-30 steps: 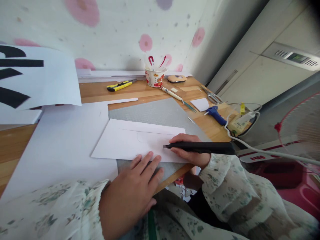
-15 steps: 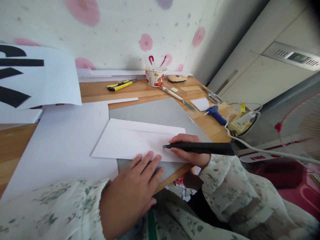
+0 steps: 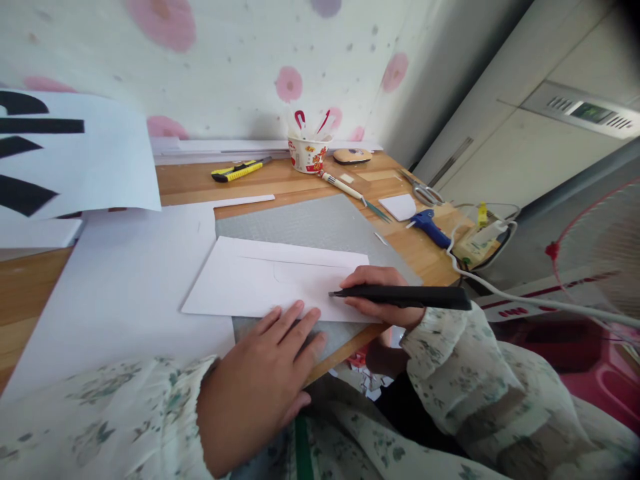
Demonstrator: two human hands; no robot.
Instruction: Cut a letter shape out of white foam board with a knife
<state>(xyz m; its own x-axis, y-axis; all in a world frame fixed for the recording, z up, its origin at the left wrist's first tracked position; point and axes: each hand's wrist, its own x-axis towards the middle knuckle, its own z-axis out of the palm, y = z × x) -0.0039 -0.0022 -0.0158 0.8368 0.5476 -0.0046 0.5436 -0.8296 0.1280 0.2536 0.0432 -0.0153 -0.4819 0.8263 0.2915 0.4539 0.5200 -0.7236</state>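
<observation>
A white board piece (image 3: pixel 250 283) with thin lines on it lies on the grey cutting mat (image 3: pixel 300 220). My left hand (image 3: pixel 267 373) rests palm down at the board's near edge, its fingers spread and their tips on the board. At the board's right part, my right hand (image 3: pixel 383 297) is closed round a slim black knife (image 3: pixel 415 297). The knife's short tip points left, at or just above the board's surface; contact is hard to tell. A larger white sheet (image 3: pixel 145 280) lies to the left, partly against the mat.
Behind stand a yellow cutter (image 3: pixel 240 171), a paper cup (image 3: pixel 307 155) and a beige case (image 3: pixel 353 157). Toward the right lie a pen-like tool (image 3: pixel 343 185), tweezers (image 3: pixel 376 211), scissors (image 3: pixel 425 192), a blue glue gun (image 3: pixel 431 228) and a power strip (image 3: pixel 477 243).
The knife tip has moved slightly right along the board with my right hand. My left hand stays at the near edge. The whole view has shifted a little.
</observation>
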